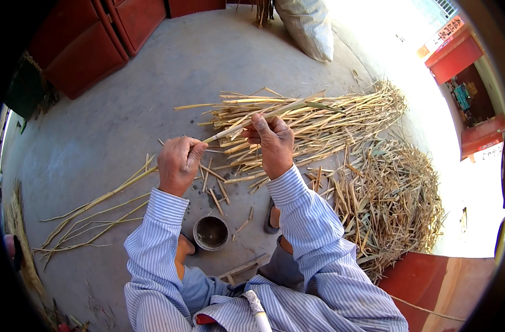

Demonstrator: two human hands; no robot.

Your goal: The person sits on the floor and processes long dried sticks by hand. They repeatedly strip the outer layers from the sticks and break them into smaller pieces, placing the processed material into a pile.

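Observation:
A pale dry stalk [228, 131] stretches between my hands, rising from left to right above the floor. My left hand [178, 164] is closed around its lower part. Farther up, my right hand [273, 142] pinches the stalk between thumb and fingers, where a leafy sheath [301, 103] trails off to the right. Behind and below my right hand lies a large bundle of straw-coloured stalks [341, 119]. Several thin branching stems [92, 206] spread over the floor to the left of my left hand; whether any are in its grip I cannot tell.
Between my feet stands a small round bowl [211, 233] with dark contents. Short stalk pieces [215, 201] lie beside it. A heap of dry husks [399, 193] fills the right. Red furniture [86, 50] and a white sack [307, 27] stand behind. A lit cigarette [260, 318] shows at the bottom.

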